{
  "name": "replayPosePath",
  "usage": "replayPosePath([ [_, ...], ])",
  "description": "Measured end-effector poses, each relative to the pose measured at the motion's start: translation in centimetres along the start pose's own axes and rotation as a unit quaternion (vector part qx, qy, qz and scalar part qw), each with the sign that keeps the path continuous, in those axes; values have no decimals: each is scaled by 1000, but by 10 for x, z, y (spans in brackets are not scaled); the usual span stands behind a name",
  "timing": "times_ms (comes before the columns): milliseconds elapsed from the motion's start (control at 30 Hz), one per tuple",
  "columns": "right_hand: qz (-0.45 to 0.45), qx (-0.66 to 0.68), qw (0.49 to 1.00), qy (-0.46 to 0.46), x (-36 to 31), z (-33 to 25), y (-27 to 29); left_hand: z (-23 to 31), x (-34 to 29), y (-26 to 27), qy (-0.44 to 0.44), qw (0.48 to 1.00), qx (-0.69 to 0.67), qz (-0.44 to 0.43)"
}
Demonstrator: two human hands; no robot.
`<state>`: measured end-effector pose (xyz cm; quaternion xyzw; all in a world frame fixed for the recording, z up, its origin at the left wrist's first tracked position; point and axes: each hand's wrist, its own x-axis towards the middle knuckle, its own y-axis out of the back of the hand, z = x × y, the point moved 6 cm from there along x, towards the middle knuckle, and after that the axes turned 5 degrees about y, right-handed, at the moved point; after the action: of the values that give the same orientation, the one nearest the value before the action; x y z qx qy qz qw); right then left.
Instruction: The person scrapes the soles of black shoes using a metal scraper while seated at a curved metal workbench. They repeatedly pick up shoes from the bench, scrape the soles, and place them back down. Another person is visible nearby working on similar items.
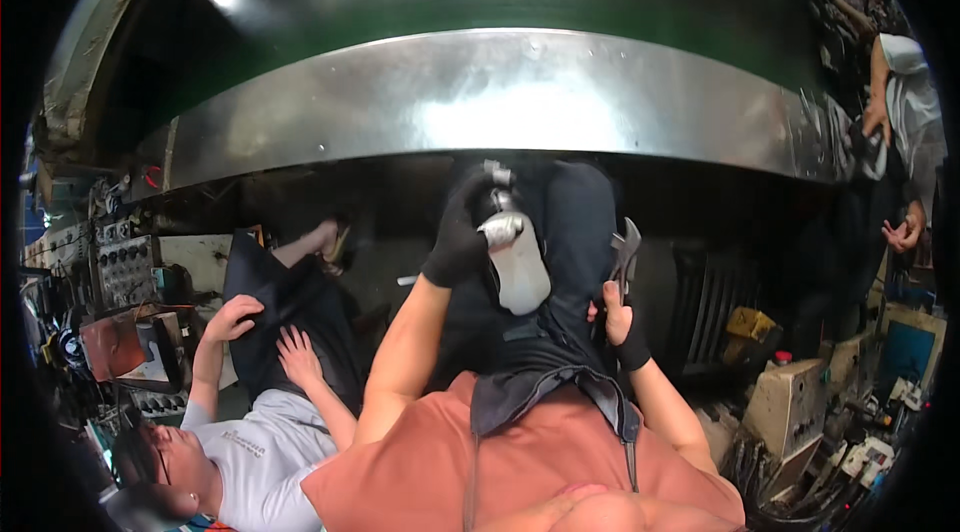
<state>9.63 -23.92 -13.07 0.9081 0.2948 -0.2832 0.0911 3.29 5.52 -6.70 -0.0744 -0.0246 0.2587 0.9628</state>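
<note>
My left hand (460, 240), in a black glove, is closed around what looks like a shoe on a last (522, 277), held above my lap. Its smooth pale-grey rounded end points toward me, and shiny silver straps cross its middle and far part. Most of the left fingers are hidden behind it or dark against the trousers. Beside my right thigh, my right hand (620, 322) is wrapped around the handles of metal pincers (626, 254), jaws pointing away from me. A dark fingerless glove covers the palm and wrist, leaving the thumb bare.
A long metal-edged bench (500, 97) with a green belt runs across in front of my knees. At my left sits a co-worker (270, 432), hands on the lap. Another person (905, 122) works at far right. Control boxes (790, 407) and a yellow object (750, 325) stand right.
</note>
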Motion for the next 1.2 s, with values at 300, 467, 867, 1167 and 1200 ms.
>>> replayPosePath([
  [300,-187,-66,968,153,-53,-54,-45,-1,35,-52,-3,994,59,-88],
  [467,-206,144,967,38,-29,-47,-66,-14,35,-49,16,990,-60,-126],
  [867,-452,573,669,-137,-35,-22,-93,20,9,-52,0,995,-48,-87],
  [1167,-343,157,918,-121,-23,-88,-68,11,9,-55,7,995,-91,-47],
  [1200,-342,239,900,-129,-29,-84,-80,10,10,-53,16,994,-99,-45],
])
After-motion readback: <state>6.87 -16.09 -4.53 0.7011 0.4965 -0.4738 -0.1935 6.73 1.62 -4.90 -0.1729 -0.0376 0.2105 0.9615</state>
